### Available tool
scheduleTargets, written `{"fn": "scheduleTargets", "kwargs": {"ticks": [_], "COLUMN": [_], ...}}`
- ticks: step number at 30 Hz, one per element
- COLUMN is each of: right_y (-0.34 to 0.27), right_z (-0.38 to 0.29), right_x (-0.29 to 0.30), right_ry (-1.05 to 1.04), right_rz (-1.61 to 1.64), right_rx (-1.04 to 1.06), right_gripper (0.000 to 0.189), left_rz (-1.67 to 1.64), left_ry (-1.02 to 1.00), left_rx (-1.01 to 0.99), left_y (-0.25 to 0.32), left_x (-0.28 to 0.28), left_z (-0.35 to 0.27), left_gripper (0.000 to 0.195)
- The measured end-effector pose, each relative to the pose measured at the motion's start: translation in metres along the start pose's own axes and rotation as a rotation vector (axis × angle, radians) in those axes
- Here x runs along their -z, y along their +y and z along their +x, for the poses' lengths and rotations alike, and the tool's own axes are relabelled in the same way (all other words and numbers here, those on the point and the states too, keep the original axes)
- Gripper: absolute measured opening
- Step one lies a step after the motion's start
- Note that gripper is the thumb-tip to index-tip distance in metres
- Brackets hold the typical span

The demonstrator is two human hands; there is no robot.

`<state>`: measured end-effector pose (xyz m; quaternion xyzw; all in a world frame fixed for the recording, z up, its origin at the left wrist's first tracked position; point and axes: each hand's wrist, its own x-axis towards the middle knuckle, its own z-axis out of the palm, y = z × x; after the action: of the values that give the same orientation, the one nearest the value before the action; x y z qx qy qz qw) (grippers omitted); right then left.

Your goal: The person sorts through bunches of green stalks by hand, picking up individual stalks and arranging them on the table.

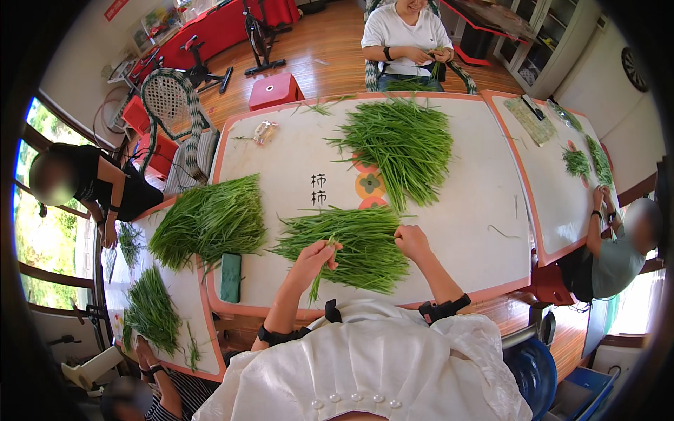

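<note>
My left hand (317, 258) is closed on a few green leafy stalks, their ends hanging below the fist. Beneath and between my hands lies a flat pile of long green stalks (363, 247), perhaps chives. My right hand (412, 241) is at the pile's right edge with its fingers curled; whether it pinches a stalk cannot be told. Farther back on the white table (474, 210) rests a larger pile of the same greens (403, 142). Another heap (216, 218) spreads over the left side, beside a green rectangular block (230, 278).
A crumpled clear packet (265, 132) sits at the table's back left. Across the table a seated person (408, 37) handles stalks. Other people (616, 252) are at the right and left side tables, with more greens (152, 310). A red stool (275, 91) stands behind.
</note>
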<state>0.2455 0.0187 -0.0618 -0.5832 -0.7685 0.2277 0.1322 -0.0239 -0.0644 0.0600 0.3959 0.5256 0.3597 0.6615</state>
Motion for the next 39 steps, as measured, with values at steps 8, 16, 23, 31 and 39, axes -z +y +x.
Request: {"fn": "scheduleTargets", "kwargs": {"ticks": [8, 16, 23, 31, 39], "right_y": [-0.022, -0.021, -0.045, -0.089, -0.123], "right_z": [-0.001, -0.01, -0.018, -0.02, -0.019], "right_x": [0.051, 0.063, 0.094, 0.119, 0.123], "right_ry": [-0.249, -0.061, -0.025, -0.056, -0.134], "right_rz": [0.422, 0.425, 0.459, 0.569, 0.643], "right_rx": [-0.176, -0.042, -0.003, 0.004, 0.147], "right_gripper": [0.011, 0.018, 0.022, 0.022, 0.019], "left_rz": [0.006, 0.01, -0.012, -0.045, 0.362], "left_ry": [0.009, 0.027, 0.031, 0.034, -0.014], "left_rx": [-0.005, -0.005, -0.052, -0.118, -0.104], "left_y": [-0.001, 0.0, 0.008, 0.033, 0.046], "left_x": [0.001, -0.001, -0.001, -0.016, -0.037], "left_z": [-0.001, 0.0, 0.002, 0.018, 0.038], "left_gripper": [0.024, 0.024, 0.024, 0.024, 0.025]}}
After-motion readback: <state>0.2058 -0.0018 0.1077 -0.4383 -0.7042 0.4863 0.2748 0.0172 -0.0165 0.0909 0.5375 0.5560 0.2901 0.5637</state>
